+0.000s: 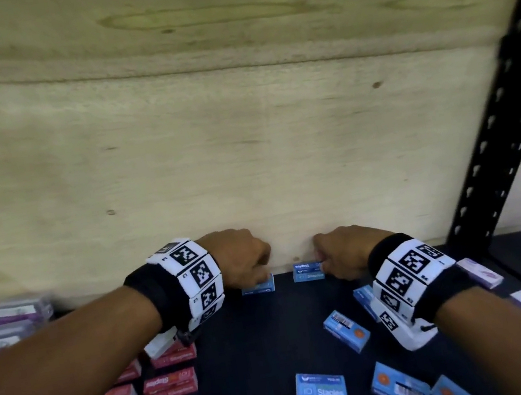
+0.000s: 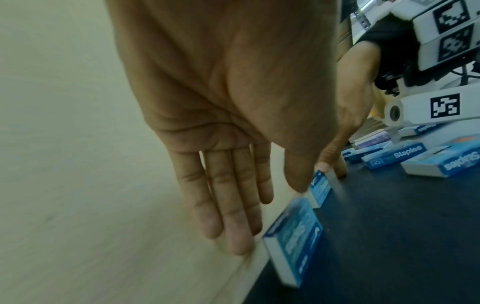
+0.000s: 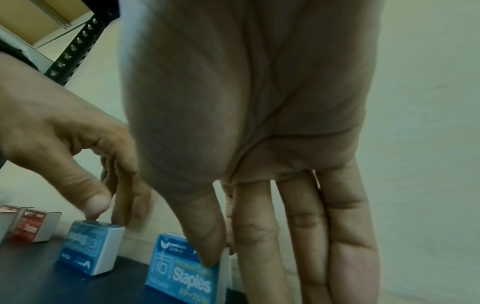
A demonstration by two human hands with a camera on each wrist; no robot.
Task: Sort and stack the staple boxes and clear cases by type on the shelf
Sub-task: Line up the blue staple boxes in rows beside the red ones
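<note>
Against the back board of the shelf, the left hand and right hand each pinch one blue staple box by its edges; small, stiff cardboard, judged dense but slick-faced, best gripped across the short sides.

The shelf has a dark top and a pale wooden back panel. Two blue staple boxes stand on edge against the panel, slightly apart. More blue boxes lie scattered at front right. Red staple boxes sit in rows at front left. Clear cases are piled at far left, with others along the right edge.
</note>
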